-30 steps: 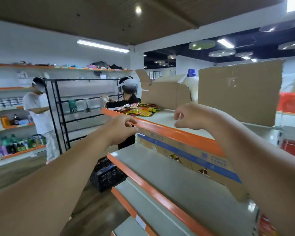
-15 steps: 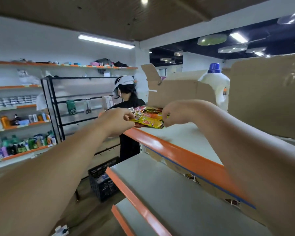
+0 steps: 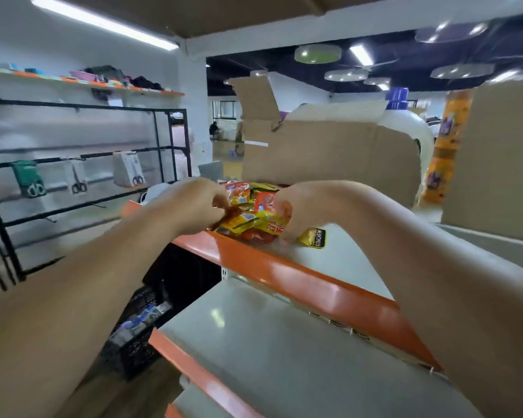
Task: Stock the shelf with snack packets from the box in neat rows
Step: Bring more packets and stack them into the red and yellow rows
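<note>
Top shelf (image 3: 284,276) carries the open box (image 3: 329,152) at the back, with the snack packets (image 3: 254,218) heaped at its front corner. Left hand (image 3: 194,203) and right hand (image 3: 302,206) curl in, pinching the heap from either side, probably to square it. One yellow packet (image 3: 313,236) lies loose beside the right hand. A second ago both hands were short of the heap

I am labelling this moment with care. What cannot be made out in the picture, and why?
Head view:
- Number of snack packets: they overlap, and the left hand and right hand gripping them cover part of the pile.
- Contents of the cardboard box: its near wall hides them.
- Most packet print: blurred.
- The white bottle: mostly behind the box, label unseen.
</note>
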### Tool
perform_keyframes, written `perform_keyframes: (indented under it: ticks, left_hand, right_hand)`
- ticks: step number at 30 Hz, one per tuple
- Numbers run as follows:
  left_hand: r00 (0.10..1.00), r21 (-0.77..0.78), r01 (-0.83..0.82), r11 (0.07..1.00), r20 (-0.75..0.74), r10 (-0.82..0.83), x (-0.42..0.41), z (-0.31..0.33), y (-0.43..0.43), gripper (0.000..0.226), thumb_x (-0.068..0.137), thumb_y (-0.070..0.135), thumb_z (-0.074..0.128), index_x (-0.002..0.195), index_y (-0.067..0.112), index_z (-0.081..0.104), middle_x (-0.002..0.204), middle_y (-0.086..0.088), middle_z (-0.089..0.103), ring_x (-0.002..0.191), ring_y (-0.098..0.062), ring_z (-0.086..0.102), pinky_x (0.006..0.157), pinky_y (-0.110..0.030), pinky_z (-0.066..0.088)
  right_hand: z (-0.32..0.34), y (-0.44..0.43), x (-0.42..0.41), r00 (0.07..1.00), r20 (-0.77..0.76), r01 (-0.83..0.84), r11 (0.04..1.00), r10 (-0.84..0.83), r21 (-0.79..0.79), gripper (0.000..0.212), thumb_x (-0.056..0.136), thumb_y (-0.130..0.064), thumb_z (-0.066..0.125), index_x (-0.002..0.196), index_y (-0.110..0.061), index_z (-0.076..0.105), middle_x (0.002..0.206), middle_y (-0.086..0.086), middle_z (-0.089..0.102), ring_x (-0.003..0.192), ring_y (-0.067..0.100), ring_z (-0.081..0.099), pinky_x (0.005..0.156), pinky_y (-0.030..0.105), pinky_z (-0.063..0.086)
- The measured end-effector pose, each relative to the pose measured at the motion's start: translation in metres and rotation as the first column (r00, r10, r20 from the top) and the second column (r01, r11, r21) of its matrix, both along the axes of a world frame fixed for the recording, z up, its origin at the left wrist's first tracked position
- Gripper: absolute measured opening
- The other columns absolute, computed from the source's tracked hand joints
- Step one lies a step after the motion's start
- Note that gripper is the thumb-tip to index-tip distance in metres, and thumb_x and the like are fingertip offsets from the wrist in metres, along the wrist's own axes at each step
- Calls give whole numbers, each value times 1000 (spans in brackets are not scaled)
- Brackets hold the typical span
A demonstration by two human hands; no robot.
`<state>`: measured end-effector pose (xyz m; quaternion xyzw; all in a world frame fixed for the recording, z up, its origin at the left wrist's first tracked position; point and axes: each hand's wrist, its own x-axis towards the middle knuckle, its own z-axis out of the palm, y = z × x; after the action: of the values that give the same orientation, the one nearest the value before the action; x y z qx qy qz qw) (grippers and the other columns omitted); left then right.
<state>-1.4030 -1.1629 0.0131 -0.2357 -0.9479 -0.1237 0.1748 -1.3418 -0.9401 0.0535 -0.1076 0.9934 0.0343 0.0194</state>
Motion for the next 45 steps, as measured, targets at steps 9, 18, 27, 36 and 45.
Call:
perform_keyframes:
  ticks: [9, 18, 27, 36, 45]
  left_hand:
    - [930, 125, 360, 925, 29, -366, -41, 47, 36, 20, 95, 22, 54, 91, 30, 72, 82, 4, 68, 76, -11, 61, 70, -32, 48]
    - [796, -274, 600, 751, 294, -529, 2, 45, 154, 48, 72, 19, 46, 86, 55, 74, 101, 15, 72, 82, -12, 69, 76, -35, 58]
    - [898, -207, 436, 876, 42, -437, -7, 12, 170, 19, 91, 44, 60, 93, 28, 70, 90, 8, 68, 87, -17, 63, 64, -28, 44]
    - [810, -112, 586, 803, 127, -573, -6, 9, 167, 14, 84, 43, 68, 96, 37, 71, 95, 18, 64, 91, -5, 60, 70, -25, 46]
    - [870, -209, 491, 846, 160, -466, -4, 10, 165, 38, 76, 54, 73, 111, 42, 65, 94, 18, 59, 82, 0, 52, 61, -25, 36]
  right_hand:
    - [2, 32, 6, 980, 0, 199, 976, -199, -89, 45, 71, -46, 82, 105, -33, 56, 94, -5, 64, 77, 20, 63, 66, 35, 51]
    - [13, 101, 22, 816, 228, 564, 818, -532, -112, 36, 83, -33, 78, 113, -19, 65, 104, 4, 67, 93, 20, 71, 72, 40, 63]
    - [13, 108, 28, 747, 242, 665, 703, -620, -252, 19, 98, -18, 57, 112, -6, 63, 97, 10, 61, 83, 28, 62, 84, 45, 58]
    - [10, 115, 23, 637, 258, 770, 613, -726, -176, 48, 93, -40, 70, 131, -13, 56, 112, 3, 62, 100, 32, 71, 83, 44, 59]
    - [5, 95, 23, 655, 273, 742, 668, -705, -56, 55, 88, -28, 78, 134, -8, 56, 96, 3, 53, 111, 33, 68, 83, 42, 58]
